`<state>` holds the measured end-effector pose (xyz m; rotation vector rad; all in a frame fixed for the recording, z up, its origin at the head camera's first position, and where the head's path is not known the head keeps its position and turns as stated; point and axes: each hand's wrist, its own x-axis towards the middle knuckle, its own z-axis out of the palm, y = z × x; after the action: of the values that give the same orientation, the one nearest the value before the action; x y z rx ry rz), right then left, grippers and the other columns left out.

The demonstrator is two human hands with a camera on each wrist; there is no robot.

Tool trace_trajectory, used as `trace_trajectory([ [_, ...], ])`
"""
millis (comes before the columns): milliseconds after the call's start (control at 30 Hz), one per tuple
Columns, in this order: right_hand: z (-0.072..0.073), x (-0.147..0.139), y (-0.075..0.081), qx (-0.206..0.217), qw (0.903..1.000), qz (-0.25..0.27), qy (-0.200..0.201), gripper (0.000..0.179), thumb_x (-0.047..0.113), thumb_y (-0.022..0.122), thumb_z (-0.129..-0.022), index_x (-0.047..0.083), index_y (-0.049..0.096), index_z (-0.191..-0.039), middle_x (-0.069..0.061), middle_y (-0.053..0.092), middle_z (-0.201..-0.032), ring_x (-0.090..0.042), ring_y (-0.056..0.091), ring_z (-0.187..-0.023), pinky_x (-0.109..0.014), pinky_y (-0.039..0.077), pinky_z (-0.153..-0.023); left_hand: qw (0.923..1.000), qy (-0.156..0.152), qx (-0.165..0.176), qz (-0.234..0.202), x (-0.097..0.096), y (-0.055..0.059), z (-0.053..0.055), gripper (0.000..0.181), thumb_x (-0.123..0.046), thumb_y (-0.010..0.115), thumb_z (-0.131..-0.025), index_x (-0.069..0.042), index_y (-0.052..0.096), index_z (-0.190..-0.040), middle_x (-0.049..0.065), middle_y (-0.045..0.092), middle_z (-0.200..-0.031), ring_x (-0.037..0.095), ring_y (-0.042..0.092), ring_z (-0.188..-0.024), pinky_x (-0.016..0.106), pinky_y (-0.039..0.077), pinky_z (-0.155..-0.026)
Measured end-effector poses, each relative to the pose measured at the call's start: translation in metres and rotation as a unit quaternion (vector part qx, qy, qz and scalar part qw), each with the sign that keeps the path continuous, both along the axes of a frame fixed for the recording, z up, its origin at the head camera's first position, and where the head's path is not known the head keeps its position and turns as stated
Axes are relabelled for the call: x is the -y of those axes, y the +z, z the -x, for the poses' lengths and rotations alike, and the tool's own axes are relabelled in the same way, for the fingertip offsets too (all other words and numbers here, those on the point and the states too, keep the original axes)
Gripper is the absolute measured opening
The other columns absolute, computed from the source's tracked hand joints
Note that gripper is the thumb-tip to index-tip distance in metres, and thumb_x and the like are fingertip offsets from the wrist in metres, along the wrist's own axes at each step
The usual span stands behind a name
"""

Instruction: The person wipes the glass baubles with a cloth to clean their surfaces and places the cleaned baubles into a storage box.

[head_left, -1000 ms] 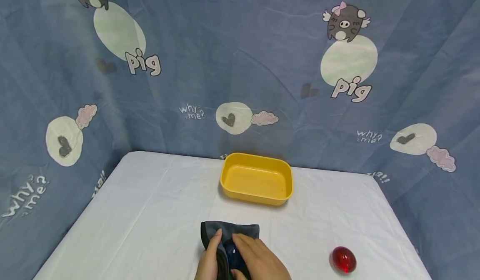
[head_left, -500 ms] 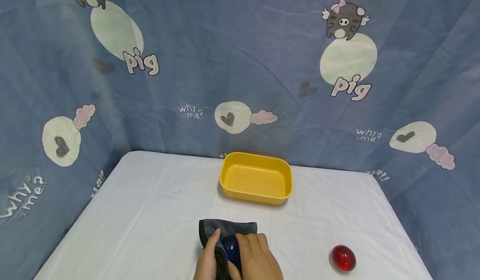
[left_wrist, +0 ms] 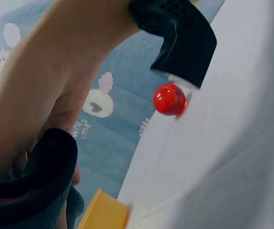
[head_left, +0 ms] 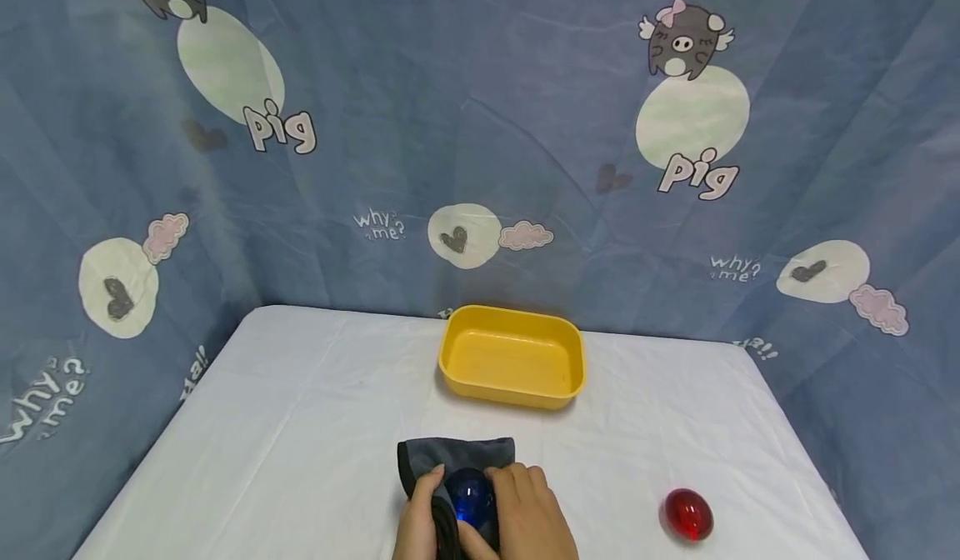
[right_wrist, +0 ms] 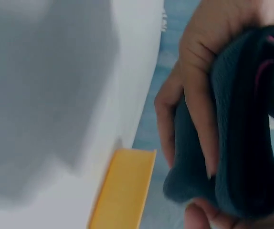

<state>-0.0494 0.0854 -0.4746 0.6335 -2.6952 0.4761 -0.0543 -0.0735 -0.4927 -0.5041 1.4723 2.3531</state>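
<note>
In the head view my left hand (head_left: 420, 517) grips a folded dark grey cloth (head_left: 429, 452) at the front middle of the table. A shiny translucent blue ball (head_left: 470, 493) sits against the cloth between my two hands. My right hand (head_left: 531, 514) holds the ball from the right, its fingertips on the ball's upper right side and its thumb low in front. The right wrist view shows fingers spread over the thick folds of the cloth (right_wrist: 244, 129); the ball is hidden there. In the left wrist view the cloth (left_wrist: 51, 167) hides part of a hand.
A yellow plastic tub (head_left: 513, 397) stands at the back middle of the white-covered table (head_left: 322, 435). A glossy red ball (head_left: 687, 515), slightly oval, lies at the front right. Blue printed fabric (head_left: 480, 143) hangs behind the table and on both sides.
My right hand has shifted to the right and its fingers have turned, so more of the blue ball shows. The left hand keeps its grip on the cloth. The tub and red ball have stayed put.
</note>
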Motion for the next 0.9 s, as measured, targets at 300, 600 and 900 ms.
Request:
trace_trajectory([
  [300, 0.002, -0.023, 0.014, 0.027, 0.9922, 0.004, 0.122, 0.071, 0.051, 0.073, -0.097, 0.017, 0.050, -0.155, 0.001, 0.056, -0.144, -0.013, 0.053, -0.113, -0.040, 0.053, -0.090, 0.9925, -0.065, -0.029, -0.099, -0.006, 0.005, 0.001, 0.049, -0.040, 0.029, -0.110, -0.009, 0.066, -0.116, -0.001, 0.072, -0.104, 0.013, 0.068, -0.093, 0.031, 0.057, -0.084],
  [600, 0.005, -0.019, 0.010, -0.014, 0.9873, 0.007, 0.158, 0.051, 0.045, 0.071, -0.100, 0.011, 0.067, -0.137, 0.002, 0.064, -0.128, -0.011, 0.060, -0.113, -0.034, 0.055, -0.094, 0.9979, -0.019, -0.019, -0.060, -0.007, 0.002, -0.003, 0.048, -0.037, 0.031, -0.108, -0.008, 0.070, -0.105, -0.004, 0.073, -0.093, 0.010, 0.069, -0.081, 0.028, 0.058, -0.077],
  [900, 0.014, -0.004, -0.008, -0.153, 0.9826, 0.087, 0.060, 0.053, 0.063, 0.068, -0.095, 0.010, 0.067, -0.098, 0.006, 0.056, -0.085, -0.008, 0.050, -0.079, -0.022, 0.046, -0.071, 0.9720, -0.132, -0.023, -0.193, 0.000, 0.010, -0.001, 0.058, -0.048, 0.022, -0.107, -0.012, 0.066, -0.121, -0.002, 0.063, -0.096, 0.011, 0.060, -0.093, 0.027, 0.051, -0.091],
])
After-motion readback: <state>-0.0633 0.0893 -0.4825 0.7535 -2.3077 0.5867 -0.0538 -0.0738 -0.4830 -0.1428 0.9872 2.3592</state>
